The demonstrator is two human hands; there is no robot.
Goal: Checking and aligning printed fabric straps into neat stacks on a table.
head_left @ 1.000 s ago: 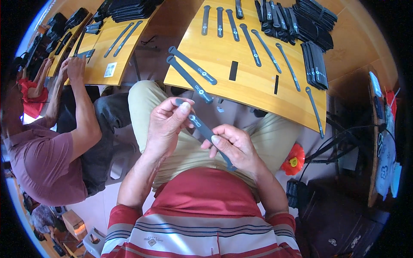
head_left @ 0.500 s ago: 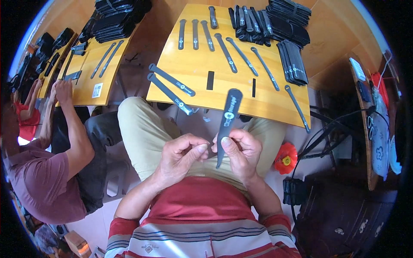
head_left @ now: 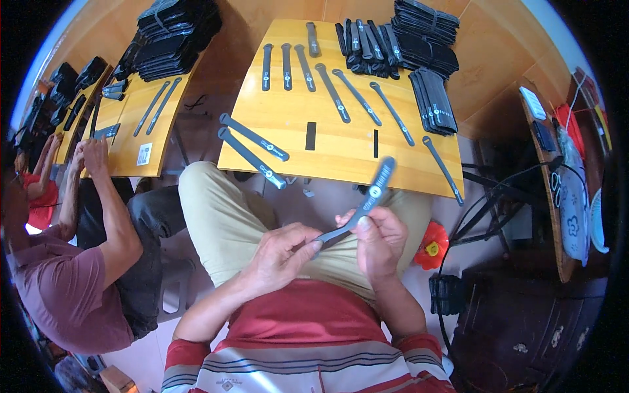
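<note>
A dark grey strap (head_left: 375, 192) with white print is held between my two hands over my lap. Its wide, rounded end tilts up past my right hand (head_left: 382, 243), whose thumb and fingers pinch the middle. The narrow end reaches down to the fingertips of my left hand (head_left: 280, 254), which are closed on it. Matching straps with looped heads lie spread over the yellow wooden table (head_left: 262, 108) in front of me. Two of these straps (head_left: 252, 158) lie slanted near its left front corner, and another strap (head_left: 443, 170) lies along the right edge.
Stacks of black straps (head_left: 427, 56) and a fanned bundle (head_left: 434, 101) sit at the table's far right. Two black strips (head_left: 311, 136) lie on the wood. On the left, a co-worker (head_left: 72, 281) works at another yellow table (head_left: 141, 160). A red flower-shaped object (head_left: 432, 245) is beside my right knee.
My left hand has moved in and taken the strap's narrow end. The strap has swung from nearly upright to a slant, its wide end leaning right.
</note>
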